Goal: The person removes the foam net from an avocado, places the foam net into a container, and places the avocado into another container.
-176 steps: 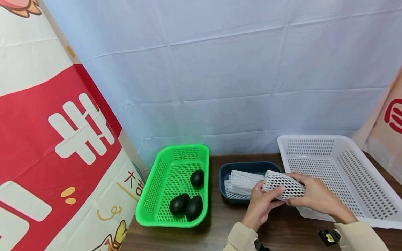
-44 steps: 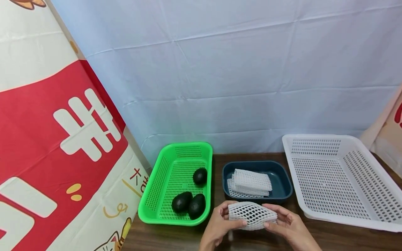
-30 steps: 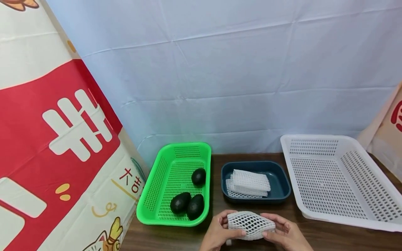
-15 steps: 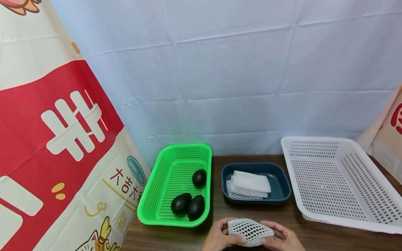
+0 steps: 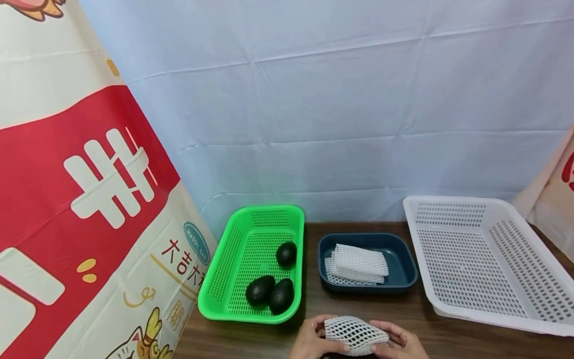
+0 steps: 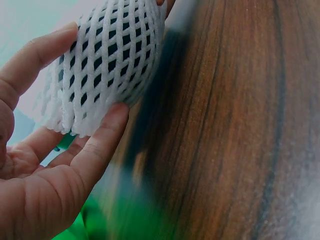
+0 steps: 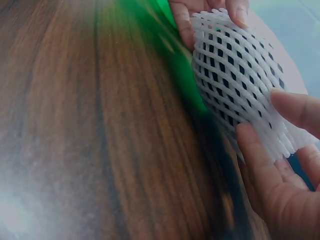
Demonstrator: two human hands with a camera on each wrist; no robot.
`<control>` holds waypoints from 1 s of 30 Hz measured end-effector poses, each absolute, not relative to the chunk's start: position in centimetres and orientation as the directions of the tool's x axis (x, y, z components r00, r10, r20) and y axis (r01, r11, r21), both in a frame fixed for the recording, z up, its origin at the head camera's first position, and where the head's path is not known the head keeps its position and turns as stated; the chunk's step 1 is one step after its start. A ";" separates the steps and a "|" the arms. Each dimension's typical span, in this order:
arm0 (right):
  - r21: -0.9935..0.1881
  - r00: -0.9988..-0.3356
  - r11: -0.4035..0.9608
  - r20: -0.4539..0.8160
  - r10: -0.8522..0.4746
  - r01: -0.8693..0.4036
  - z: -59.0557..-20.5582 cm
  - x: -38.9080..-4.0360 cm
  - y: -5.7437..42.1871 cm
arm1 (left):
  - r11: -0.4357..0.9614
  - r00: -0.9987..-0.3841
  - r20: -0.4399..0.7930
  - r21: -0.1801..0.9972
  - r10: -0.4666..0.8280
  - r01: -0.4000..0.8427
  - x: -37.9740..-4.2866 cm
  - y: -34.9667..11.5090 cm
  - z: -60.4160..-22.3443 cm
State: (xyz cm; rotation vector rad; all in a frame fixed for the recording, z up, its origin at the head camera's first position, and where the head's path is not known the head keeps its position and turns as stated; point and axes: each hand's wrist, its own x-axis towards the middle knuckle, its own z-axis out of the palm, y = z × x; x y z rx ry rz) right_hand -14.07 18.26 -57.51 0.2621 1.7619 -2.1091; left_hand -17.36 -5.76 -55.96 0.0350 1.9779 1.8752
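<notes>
A white foam fruit net [image 5: 356, 335] is stretched over a dark avocado, whose skin shows through the mesh in both wrist views. At the net's left end, my left hand [image 5: 310, 339] pinches it between thumb and fingers. My right hand [image 5: 400, 343] grips the opposite end the same way. In the left wrist view the net's ragged end [image 6: 67, 125] extends past the fruit between thumb and fingers. The covered fruit is held low at the near side of the table, in front of the dark blue tray [image 5: 405, 286].
Flat foam nets [image 5: 358, 263] lie stacked in the blue tray. To the left stands a green basket [image 5: 211, 304] with avocados [image 5: 281, 296] inside. A large white perforated basket [image 5: 462, 254] stands at the right. A pale cloth [image 5: 287, 124] hangs behind the brown table [image 5: 242, 344].
Since the earliest frame, both hands have carried the netted avocado from the blue tray's right side toward the near edge. Over the last second they sink slightly lower, keeping their grip.
</notes>
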 end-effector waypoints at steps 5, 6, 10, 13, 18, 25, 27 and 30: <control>-0.912 -0.914 -0.095 -0.386 -0.123 0.398 -57.7 -14.0 18.0 | 0.129 -0.912 -0.295 0.954 0.284 -0.269 -17.4 -5.7 -56.1; -0.913 -0.915 -0.090 -0.388 -0.111 0.398 -57.7 -14.0 18.0 | 0.130 -0.913 -0.295 0.954 0.283 -0.269 -17.4 -5.7 -56.1; -0.916 -0.917 -0.060 -0.391 -0.081 0.396 -57.6 -14.0 17.8 | 0.109 -0.916 -0.280 0.960 0.287 -0.259 -17.3 -5.7 -56.1; -0.920 -0.919 -0.023 -0.389 -0.071 0.391 -57.5 -14.1 17.6 | 0.089 -0.917 -0.271 0.962 0.294 -0.256 -17.3 -5.8 -56.1; -0.908 -0.908 0.018 -0.418 -0.015 0.418 -57.2 -14.2 17.1 | 0.095 -0.914 -0.287 0.958 0.286 -0.271 -17.3 -5.8 -56.2; -0.885 -0.881 0.026 -0.460 0.113 0.465 -57.3 -14.2 16.4 | 0.133 -0.912 -0.316 0.948 0.261 -0.290 -17.2 -5.8 -56.0; -0.879 -0.873 0.022 -0.470 0.129 0.477 -57.5 -14.3 16.4 | 0.115 -0.923 -0.291 0.956 0.252 -0.270 -17.2 -6.1 -55.9; -0.875 -0.867 0.002 -0.479 0.135 0.484 -57.8 -14.3 16.4 | 0.091 -0.952 -0.234 0.971 0.196 -0.220 -17.1 -6.8 -55.8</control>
